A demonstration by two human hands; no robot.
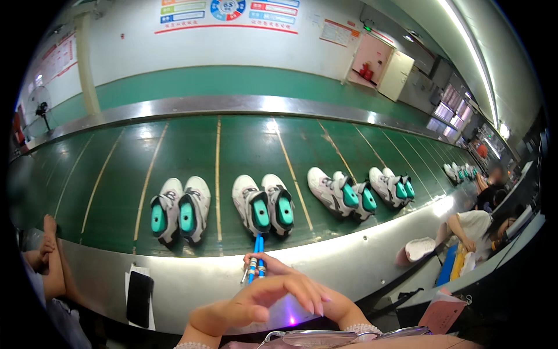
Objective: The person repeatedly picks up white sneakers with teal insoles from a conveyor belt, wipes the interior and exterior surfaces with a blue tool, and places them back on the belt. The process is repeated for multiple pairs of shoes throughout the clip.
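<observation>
My right hand is closed round slim blue pen-like sticks with pale bands and a thin silvery piece. Their tips point away from me, toward the heel of a light grey sneaker; I cannot tell whether they touch it. In front of that hand, nearer me, is my left hand, thumb apart and fingers stretched to the right, holding nothing. The sneaker belongs to a pair with turquoise shoe lasts inside, toes pointing away. A similar pair stands to its left, and more sneakers to its right.
The shoes stand on a green conveyor belt with pale cross lines, bordered by a metal edge. A black phone lies on that edge over white paper. Another person's arms are at left; a co-worker sits at right, near a white shoe.
</observation>
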